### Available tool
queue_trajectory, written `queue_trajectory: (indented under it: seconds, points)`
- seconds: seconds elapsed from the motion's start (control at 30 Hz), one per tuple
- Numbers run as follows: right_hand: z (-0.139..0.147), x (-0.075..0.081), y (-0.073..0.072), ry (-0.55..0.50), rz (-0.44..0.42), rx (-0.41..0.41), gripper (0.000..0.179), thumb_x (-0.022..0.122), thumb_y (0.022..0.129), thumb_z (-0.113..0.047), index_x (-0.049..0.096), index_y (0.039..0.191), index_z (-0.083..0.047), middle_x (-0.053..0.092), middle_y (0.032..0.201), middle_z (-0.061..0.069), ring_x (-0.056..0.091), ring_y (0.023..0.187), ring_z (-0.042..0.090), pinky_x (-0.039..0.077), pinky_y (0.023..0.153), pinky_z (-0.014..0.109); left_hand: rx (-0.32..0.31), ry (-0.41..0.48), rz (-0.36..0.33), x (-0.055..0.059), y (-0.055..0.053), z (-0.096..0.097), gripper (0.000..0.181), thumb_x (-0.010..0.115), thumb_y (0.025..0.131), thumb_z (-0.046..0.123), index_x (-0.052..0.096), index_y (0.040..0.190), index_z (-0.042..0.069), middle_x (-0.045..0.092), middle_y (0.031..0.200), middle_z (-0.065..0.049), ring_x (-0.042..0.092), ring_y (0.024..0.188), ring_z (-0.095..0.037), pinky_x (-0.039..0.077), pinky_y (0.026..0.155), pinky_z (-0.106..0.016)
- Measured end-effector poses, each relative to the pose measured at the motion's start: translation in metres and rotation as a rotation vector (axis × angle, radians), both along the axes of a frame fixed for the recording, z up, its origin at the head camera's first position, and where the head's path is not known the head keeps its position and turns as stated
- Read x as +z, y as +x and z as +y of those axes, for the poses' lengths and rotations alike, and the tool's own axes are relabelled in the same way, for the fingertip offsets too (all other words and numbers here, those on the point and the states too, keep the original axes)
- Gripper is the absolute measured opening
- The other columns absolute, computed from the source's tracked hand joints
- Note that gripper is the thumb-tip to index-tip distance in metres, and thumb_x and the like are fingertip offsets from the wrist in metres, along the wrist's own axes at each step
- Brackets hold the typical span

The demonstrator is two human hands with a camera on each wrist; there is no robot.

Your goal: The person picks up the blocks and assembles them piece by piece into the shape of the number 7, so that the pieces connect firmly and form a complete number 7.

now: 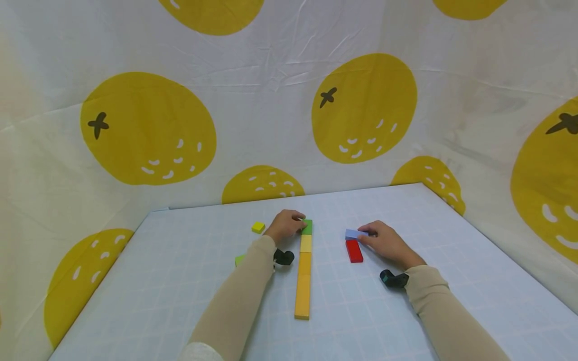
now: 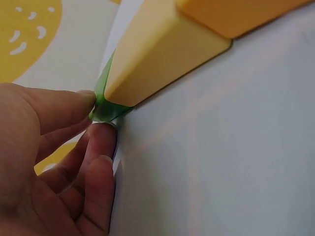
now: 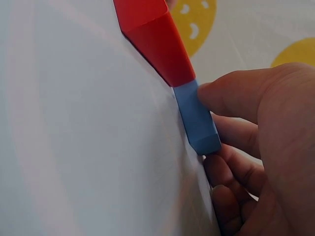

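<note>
Pinching one green block (image 1: 308, 227) past one cream block (image 1: 306, 243) and two orange blocks (image 1: 303, 296) in a line, the left hand (image 1: 285, 224) has bench (image 1: 331, 281) room between it and the right hand (image 1: 386, 242), which pinches one blue block (image 1: 352, 234) at one red block's (image 1: 354, 251) far end, all well inside the edges.

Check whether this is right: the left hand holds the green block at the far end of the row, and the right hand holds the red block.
No: the right wrist view shows the right hand holding the blue block, not the red block. The left hand holds the green block at the far end of the row.
</note>
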State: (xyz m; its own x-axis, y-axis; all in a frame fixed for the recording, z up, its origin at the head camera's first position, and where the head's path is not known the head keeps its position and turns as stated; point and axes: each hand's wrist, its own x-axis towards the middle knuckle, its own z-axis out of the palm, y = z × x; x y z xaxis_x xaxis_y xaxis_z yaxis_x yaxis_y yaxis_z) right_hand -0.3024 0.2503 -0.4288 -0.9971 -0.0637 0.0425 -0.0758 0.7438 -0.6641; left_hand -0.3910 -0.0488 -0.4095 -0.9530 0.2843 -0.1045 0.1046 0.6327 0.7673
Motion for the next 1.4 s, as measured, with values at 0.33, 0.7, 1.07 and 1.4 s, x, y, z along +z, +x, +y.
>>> queue_trajectory:
  seconds: [0.33, 0.7, 1.07, 1.4]
  points:
    - [-0.002, 0.002, 0.002, -0.001, -0.012, 0.000, 0.045, 0.065, 0.097, -0.033, 0.060, 0.132, -0.005, 0.053, 0.130, 0.017, 0.050, 0.119, 0.036, 0.044, 0.102, 0.056, -0.014, 0.004, 0.007, 0.001, 0.005, -0.001, 0.037, 0.072, 0.094, 0.026, 0.068, 0.128, 0.012, 0.068, 0.111, -0.004, 0.063, 0.090, -0.018, 0.053, 0.082, -0.032]
    - [-0.004, 0.004, 0.000, 0.008, 0.004, 0.011, 0.044, 0.065, 0.098, -0.032, 0.061, 0.131, -0.004, 0.053, 0.130, 0.018, 0.050, 0.118, 0.036, 0.043, 0.103, 0.055, -0.012, -0.018, -0.001, 0.002, 0.001, -0.003, 0.036, 0.073, 0.093, 0.027, 0.068, 0.126, 0.013, 0.068, 0.111, -0.004, 0.063, 0.089, -0.017, 0.053, 0.080, -0.032]
    - [-0.002, 0.002, 0.002, 0.001, -0.006, 0.004, 0.045, 0.064, 0.098, -0.033, 0.060, 0.133, -0.005, 0.052, 0.132, 0.018, 0.049, 0.120, 0.037, 0.043, 0.103, 0.057, -0.002, 0.012, -0.016, 0.004, 0.009, -0.007, 0.040, 0.070, 0.095, 0.029, 0.065, 0.130, 0.012, 0.070, 0.104, -0.003, 0.064, 0.089, -0.019, 0.054, 0.081, -0.034]
    - [0.000, 0.001, 0.002, 0.013, 0.005, 0.013, 0.046, 0.064, 0.098, -0.034, 0.060, 0.133, -0.004, 0.053, 0.131, 0.018, 0.050, 0.120, 0.037, 0.043, 0.103, 0.057, -0.007, -0.028, -0.062, 0.010, 0.017, -0.017, 0.042, 0.067, 0.097, 0.034, 0.062, 0.133, 0.014, 0.068, 0.100, -0.002, 0.064, 0.088, -0.022, 0.053, 0.083, -0.037]
